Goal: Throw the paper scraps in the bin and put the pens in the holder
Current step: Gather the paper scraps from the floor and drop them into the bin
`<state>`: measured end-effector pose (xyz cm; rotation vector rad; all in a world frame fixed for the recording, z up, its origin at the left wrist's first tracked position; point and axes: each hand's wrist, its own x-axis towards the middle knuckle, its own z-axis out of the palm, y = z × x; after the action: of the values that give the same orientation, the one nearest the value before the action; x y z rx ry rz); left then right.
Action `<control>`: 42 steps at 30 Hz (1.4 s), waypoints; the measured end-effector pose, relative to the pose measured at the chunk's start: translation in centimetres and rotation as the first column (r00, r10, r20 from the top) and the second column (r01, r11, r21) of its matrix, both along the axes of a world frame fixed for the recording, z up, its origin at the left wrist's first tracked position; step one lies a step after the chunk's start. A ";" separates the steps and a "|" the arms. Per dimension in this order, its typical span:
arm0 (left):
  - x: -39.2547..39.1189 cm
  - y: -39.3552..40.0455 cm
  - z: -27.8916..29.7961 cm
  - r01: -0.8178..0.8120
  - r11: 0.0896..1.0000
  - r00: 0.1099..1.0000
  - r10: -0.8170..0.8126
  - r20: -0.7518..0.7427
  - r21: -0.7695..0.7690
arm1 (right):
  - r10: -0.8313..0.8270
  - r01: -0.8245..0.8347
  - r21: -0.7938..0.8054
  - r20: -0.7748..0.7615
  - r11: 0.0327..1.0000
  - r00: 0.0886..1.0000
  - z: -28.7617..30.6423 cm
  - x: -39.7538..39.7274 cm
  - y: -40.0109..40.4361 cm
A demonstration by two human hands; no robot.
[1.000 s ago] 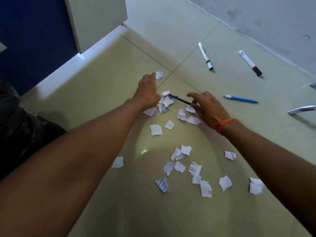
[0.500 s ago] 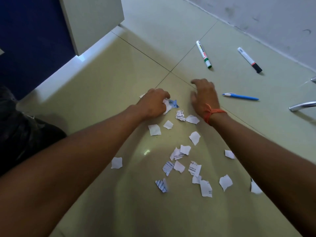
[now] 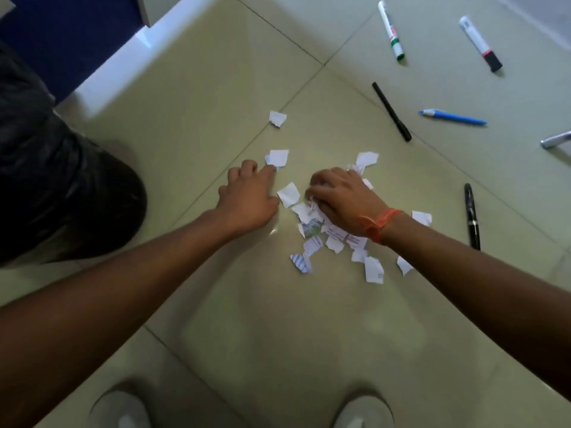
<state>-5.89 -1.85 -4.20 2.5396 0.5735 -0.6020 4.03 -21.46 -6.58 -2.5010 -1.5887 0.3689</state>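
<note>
Crouching posture: you lean over the tiled floor [image 3: 191,97] with both arms stretched forward; your two shoes [image 3: 119,409] show at the bottom edge.
Left hand: your left hand [image 3: 247,196] lies palm down on the floor, fingers spread and loosely open; its fingertips touch one white scrap [image 3: 278,158] and it grips nothing.
Right hand: your right hand [image 3: 340,199] is curled over the heap of paper scraps [image 3: 312,223], fingers bent down into the pile; some scraps seem bunched under them, but you cannot tell how firmly they are held; an orange band [image 3: 381,222] circles that wrist.
Scraps: most lie clustered under and just below your right hand; one lone piece [image 3: 277,118] lies apart farther up the floor; two more [image 3: 421,217] lie beside your right forearm.
Pens: all are on the floor to the right, well apart from your hands; green-tipped marker [image 3: 391,30] and black-capped marker [image 3: 480,43] at the top; slim black pen [image 3: 391,111] and blue pen [image 3: 452,117] below them; dark fountain pen [image 3: 472,216] nearest your right arm.
Bin: a black bin bag [image 3: 61,180] bulges at the left, near your left forearm.
Holder: not seen from here.
Edge: a metal chair leg [image 3: 556,139] pokes in at the right.
</note>
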 end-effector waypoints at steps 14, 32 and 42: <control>0.8 -2.0 0.0 0.242 0.962 0.961 -0.219 0.166 -0.130 | -0.451 0.439 -0.119 -0.109 0.891 0.886 1.8 -3.7 -3.1; -2.9 -7.4 -0.5 0.254 0.966 0.967 -0.254 0.019 -0.044 | -0.729 0.659 -0.311 -0.256 0.684 0.635 2.2 -8.5 -4.1; -1.8 -7.3 -0.7 0.308 0.951 0.942 -0.301 0.149 -0.030 | -0.685 0.682 -0.101 -0.219 0.724 0.695 0.6 -8.0 -3.3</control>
<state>-7.67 -9.12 -4.87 2.6141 0.1104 -0.5244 -3.93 -24.81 -5.95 -2.6928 -0.4758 0.5346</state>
